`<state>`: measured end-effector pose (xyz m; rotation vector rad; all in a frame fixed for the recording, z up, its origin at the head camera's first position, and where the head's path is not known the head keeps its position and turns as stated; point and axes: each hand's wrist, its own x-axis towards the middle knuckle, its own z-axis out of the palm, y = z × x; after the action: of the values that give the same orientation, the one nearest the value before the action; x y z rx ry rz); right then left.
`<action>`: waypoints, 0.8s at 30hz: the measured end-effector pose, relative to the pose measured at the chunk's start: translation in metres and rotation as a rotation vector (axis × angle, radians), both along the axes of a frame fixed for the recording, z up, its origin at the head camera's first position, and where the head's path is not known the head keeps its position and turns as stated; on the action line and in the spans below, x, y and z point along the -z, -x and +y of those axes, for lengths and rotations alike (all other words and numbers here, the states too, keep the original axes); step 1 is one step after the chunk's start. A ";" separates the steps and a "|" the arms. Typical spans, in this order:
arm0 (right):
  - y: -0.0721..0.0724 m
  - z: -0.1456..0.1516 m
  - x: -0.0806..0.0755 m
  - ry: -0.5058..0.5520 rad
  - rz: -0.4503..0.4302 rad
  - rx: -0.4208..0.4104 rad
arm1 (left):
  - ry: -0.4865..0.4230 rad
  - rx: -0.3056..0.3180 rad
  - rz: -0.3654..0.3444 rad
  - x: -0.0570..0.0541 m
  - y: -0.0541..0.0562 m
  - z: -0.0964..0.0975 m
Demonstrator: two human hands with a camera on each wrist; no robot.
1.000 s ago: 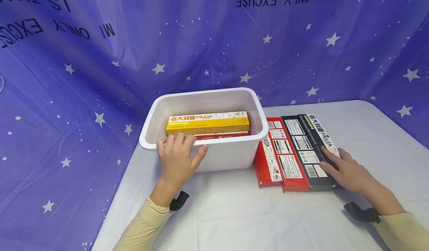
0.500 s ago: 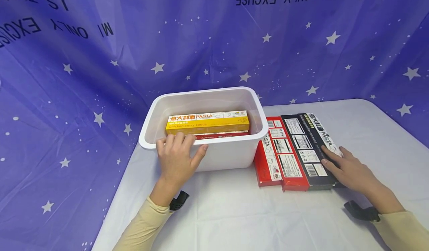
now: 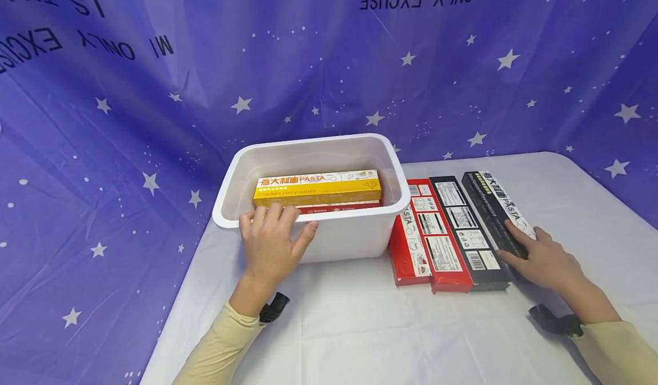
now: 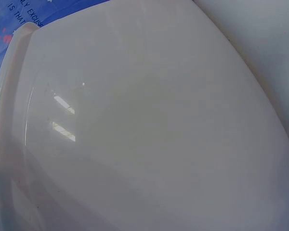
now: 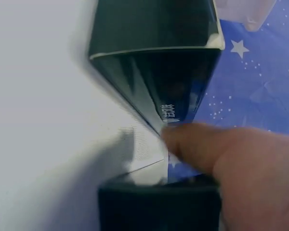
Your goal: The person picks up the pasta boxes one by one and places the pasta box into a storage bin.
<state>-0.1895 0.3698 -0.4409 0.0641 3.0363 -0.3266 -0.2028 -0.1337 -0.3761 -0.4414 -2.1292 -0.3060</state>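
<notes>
The right hand (image 3: 547, 262) is pinching a long black pasta box (image 3: 493, 202). Its thumb is on the near left edge and its other fingers go over the top and far side. The box lies on a slant, with its far end at 11 o'clock and its near end at 5 o'clock. I cannot tell if it is touching the desk (image 3: 360, 328) or held a bit above it.

The left hand (image 3: 269, 242) is clamped on the rim of a white bin (image 3: 349, 239), at the bin's 7 o'clock. Four fingers hook over the rim, and the thumb is out at 2 o'clock from the palm. In the left wrist view, the shiny bin wall fills most of the space.

Inside the bin lies a yellow box (image 3: 319, 193) that says "Chicken curry sauce". A dark red box (image 3: 339, 207) lies on its 6 o'clock side, mostly hidden by the rim.

On the desk, past the bin's 3 o'clock side, boxes lie in a row. First comes a red box with a white strip (image 3: 408, 248), then a red box with labels (image 3: 444, 242), then a black box with labels (image 3: 470, 236). The pinched box is just beside that last one, at its 2 o'clock.

A purple curtain (image 3: 308, 59) with white stars hangs at 12 o'clock.
</notes>
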 end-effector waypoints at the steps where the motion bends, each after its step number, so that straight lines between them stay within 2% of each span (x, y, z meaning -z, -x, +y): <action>1: 0.000 0.000 0.000 -0.002 -0.002 0.005 | 0.001 -0.001 -0.001 0.000 0.000 0.000; 5: 0.000 0.002 0.002 -0.013 0.004 0.050 | 0.004 -0.002 0.002 0.000 0.000 0.000; 10: 0.000 0.002 0.007 -0.033 0.073 0.114 | 0.003 -0.004 0.007 0.000 0.000 0.001; 14: 0.001 0.002 0.012 -0.053 0.110 0.122 | 0.008 -0.006 -0.001 -0.001 -0.001 0.001; 24: 0.002 0.004 0.015 -0.066 0.139 0.140 | -0.006 0.003 0.021 0.001 0.000 0.001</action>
<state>-0.1914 0.3742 -0.4562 0.2701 3.1880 -0.2501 -0.2031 -0.1328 -0.3768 -0.4426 -2.1067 -0.3088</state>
